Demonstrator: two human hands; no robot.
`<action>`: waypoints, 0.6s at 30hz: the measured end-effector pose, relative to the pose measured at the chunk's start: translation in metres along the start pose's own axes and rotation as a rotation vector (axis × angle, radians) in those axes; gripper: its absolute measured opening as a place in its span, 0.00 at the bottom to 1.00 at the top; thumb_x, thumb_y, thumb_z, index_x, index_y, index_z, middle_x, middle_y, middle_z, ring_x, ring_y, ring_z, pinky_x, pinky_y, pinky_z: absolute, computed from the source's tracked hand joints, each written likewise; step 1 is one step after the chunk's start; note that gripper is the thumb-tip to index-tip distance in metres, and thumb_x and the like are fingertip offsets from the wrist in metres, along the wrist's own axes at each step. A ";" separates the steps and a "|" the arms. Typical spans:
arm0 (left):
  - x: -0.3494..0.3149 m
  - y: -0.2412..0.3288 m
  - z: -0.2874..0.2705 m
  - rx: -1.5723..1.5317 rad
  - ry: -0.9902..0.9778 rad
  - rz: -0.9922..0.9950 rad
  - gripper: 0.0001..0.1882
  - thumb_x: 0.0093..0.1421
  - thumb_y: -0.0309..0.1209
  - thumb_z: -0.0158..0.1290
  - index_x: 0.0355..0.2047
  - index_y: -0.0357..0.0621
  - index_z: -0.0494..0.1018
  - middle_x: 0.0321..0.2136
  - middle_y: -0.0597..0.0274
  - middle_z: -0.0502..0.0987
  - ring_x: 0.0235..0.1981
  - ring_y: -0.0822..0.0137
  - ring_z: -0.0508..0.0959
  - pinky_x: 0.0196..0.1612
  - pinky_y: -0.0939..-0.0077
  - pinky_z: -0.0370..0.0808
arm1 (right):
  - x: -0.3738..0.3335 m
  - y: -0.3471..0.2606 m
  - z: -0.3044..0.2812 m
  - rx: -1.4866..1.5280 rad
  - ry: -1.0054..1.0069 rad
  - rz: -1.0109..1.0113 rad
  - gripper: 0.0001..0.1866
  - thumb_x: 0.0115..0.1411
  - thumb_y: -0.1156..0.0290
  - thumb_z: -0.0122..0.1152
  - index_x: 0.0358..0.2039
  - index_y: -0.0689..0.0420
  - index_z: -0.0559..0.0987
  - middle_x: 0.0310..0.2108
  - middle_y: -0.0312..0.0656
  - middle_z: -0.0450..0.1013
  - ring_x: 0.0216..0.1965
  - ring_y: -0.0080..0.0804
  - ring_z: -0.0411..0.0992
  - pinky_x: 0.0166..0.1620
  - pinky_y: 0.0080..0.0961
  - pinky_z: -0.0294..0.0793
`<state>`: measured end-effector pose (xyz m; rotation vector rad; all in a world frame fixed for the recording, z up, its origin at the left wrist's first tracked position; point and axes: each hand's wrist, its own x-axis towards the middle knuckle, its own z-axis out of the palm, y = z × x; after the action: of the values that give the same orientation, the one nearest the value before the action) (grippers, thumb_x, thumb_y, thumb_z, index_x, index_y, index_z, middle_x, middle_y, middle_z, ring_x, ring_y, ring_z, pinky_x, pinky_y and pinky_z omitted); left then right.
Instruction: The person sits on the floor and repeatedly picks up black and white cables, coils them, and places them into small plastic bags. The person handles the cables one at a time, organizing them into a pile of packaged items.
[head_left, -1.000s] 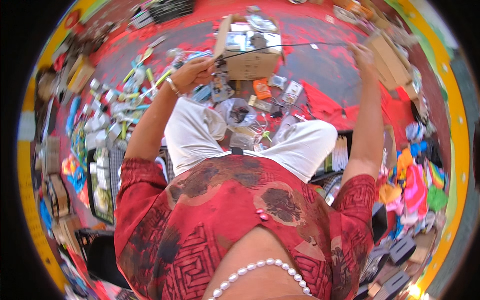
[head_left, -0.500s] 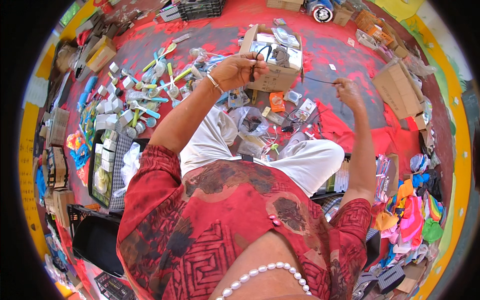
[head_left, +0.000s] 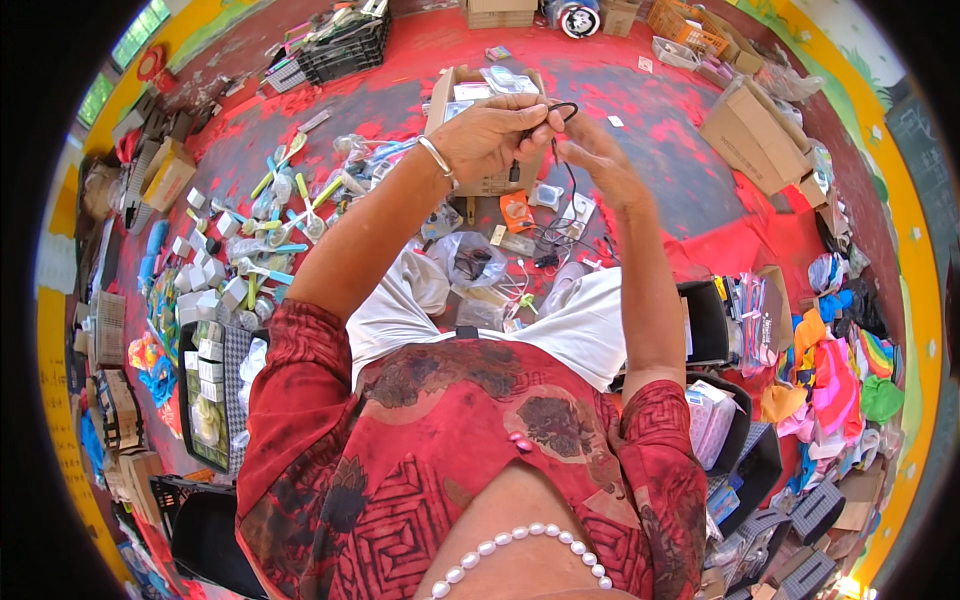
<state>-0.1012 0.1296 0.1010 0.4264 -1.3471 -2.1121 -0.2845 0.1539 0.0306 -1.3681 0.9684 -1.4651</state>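
A black cable [head_left: 572, 107] is gripped in both hands above a cardboard box. My left hand [head_left: 492, 132] pinches one part of it, and a small black plug [head_left: 514, 172] hangs below those fingers. My right hand [head_left: 602, 165] has come up against the left one, its fingers curled on the cable, which loops over the top and trails down between the hands. The open cardboard box [head_left: 440, 108] behind holds packaged goods, partly hidden by my left hand. Below lie an orange packet [head_left: 516, 211], a clear bag with something black inside [head_left: 470, 260] and a tangle of cables [head_left: 558, 243].
White boxes and brushes or spoon-like tools in wrapping [head_left: 270, 215] spread over the floor to the left. A divided bin [head_left: 210, 395] stands near my left side. Colourful cloth items [head_left: 830, 380] heap at right, beside black bins [head_left: 705, 325]. A brown carton [head_left: 755, 135] leans at far right.
My right hand has moved left and up to meet my left hand. The cable, stretched between them before, now bends into a loop. The view has shifted slightly.
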 end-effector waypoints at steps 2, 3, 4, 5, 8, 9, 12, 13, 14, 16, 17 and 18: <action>0.005 -0.005 -0.001 -0.122 -0.077 0.027 0.11 0.62 0.34 0.43 0.35 0.38 0.68 0.18 0.72 0.63 0.17 0.81 0.59 0.21 0.85 0.59 | 0.000 -0.010 0.012 0.139 -0.152 0.055 0.11 0.57 0.63 0.53 0.31 0.58 0.77 0.22 0.30 0.70 0.25 0.18 0.66 0.30 0.17 0.63; 0.008 -0.006 -0.002 -0.175 -0.123 0.055 0.11 0.62 0.33 0.43 0.37 0.38 0.68 0.18 0.72 0.63 0.17 0.81 0.58 0.20 0.86 0.59 | 0.000 -0.012 0.015 0.136 -0.082 0.100 0.11 0.58 0.64 0.52 0.30 0.58 0.77 0.20 0.29 0.67 0.23 0.16 0.62 0.28 0.15 0.60; 0.009 -0.003 -0.008 -0.227 -0.112 0.090 0.11 0.62 0.33 0.43 0.38 0.37 0.68 0.18 0.72 0.63 0.16 0.81 0.57 0.19 0.88 0.58 | 0.000 -0.011 0.019 0.142 -0.061 0.092 0.11 0.59 0.64 0.51 0.28 0.57 0.76 0.18 0.27 0.64 0.21 0.13 0.59 0.25 0.13 0.57; 0.010 0.002 -0.014 -0.281 -0.100 0.128 0.12 0.62 0.33 0.42 0.39 0.37 0.67 0.18 0.72 0.63 0.16 0.82 0.57 0.18 0.89 0.57 | -0.001 -0.009 0.022 0.145 -0.042 0.084 0.11 0.59 0.64 0.50 0.27 0.57 0.76 0.16 0.26 0.61 0.19 0.11 0.55 0.23 0.10 0.54; 0.010 0.004 -0.025 -0.329 0.078 0.235 0.14 0.63 0.34 0.41 0.42 0.36 0.66 0.18 0.72 0.62 0.15 0.83 0.55 0.15 0.92 0.53 | -0.010 0.002 0.035 -0.012 0.005 0.082 0.12 0.59 0.65 0.50 0.26 0.58 0.75 0.14 0.26 0.59 0.16 0.12 0.54 0.19 0.14 0.53; 0.010 0.004 -0.028 -0.321 0.110 0.294 0.14 0.63 0.34 0.41 0.43 0.36 0.66 0.17 0.72 0.62 0.15 0.83 0.54 0.15 0.92 0.52 | -0.012 0.005 0.041 -0.087 0.000 0.082 0.12 0.59 0.65 0.50 0.26 0.58 0.75 0.14 0.27 0.59 0.16 0.12 0.55 0.19 0.15 0.54; 0.008 0.003 -0.035 -0.162 0.231 0.337 0.17 0.63 0.34 0.41 0.47 0.36 0.65 0.24 0.71 0.69 0.15 0.83 0.53 0.15 0.91 0.52 | -0.021 0.009 0.059 -0.493 -0.030 -0.066 0.08 0.58 0.69 0.48 0.31 0.58 0.74 0.17 0.42 0.68 0.19 0.32 0.67 0.24 0.27 0.63; 0.008 0.003 -0.037 -0.118 0.254 0.351 0.18 0.63 0.34 0.41 0.48 0.36 0.64 0.25 0.70 0.71 0.15 0.83 0.53 0.15 0.91 0.52 | -0.025 0.009 0.063 -0.565 -0.023 -0.101 0.08 0.58 0.69 0.47 0.33 0.58 0.74 0.19 0.45 0.70 0.20 0.36 0.70 0.25 0.30 0.64; 0.008 0.001 -0.038 -0.097 0.277 0.353 0.18 0.63 0.34 0.41 0.48 0.36 0.65 0.28 0.69 0.72 0.16 0.82 0.54 0.16 0.91 0.53 | -0.027 0.007 0.065 -0.675 -0.050 -0.170 0.09 0.58 0.71 0.45 0.37 0.57 0.73 0.23 0.50 0.71 0.26 0.46 0.71 0.27 0.36 0.67; 0.009 -0.001 -0.041 -0.055 0.320 0.351 0.18 0.63 0.34 0.42 0.49 0.36 0.65 0.34 0.66 0.74 0.17 0.81 0.57 0.18 0.92 0.54 | -0.031 0.004 0.071 -0.884 -0.105 -0.244 0.11 0.56 0.73 0.45 0.40 0.58 0.71 0.24 0.50 0.72 0.27 0.46 0.72 0.28 0.38 0.68; 0.009 -0.003 -0.042 -0.033 0.331 0.347 0.18 0.63 0.34 0.42 0.49 0.36 0.65 0.37 0.64 0.75 0.17 0.81 0.58 0.18 0.92 0.55 | -0.033 0.002 0.074 -0.988 -0.132 -0.276 0.12 0.56 0.73 0.45 0.41 0.58 0.71 0.24 0.50 0.72 0.27 0.46 0.72 0.29 0.39 0.68; 0.009 -0.005 -0.044 0.024 0.347 0.348 0.18 0.63 0.34 0.42 0.49 0.36 0.65 0.38 0.63 0.75 0.18 0.81 0.60 0.19 0.92 0.55 | -0.036 0.001 0.077 -1.019 -0.127 -0.304 0.13 0.55 0.74 0.45 0.41 0.59 0.70 0.23 0.50 0.72 0.27 0.47 0.72 0.28 0.39 0.69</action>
<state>-0.0852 0.0940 0.0779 0.5011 -1.1501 -1.6524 -0.2078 0.1904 0.0253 -2.3771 1.5697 -1.0621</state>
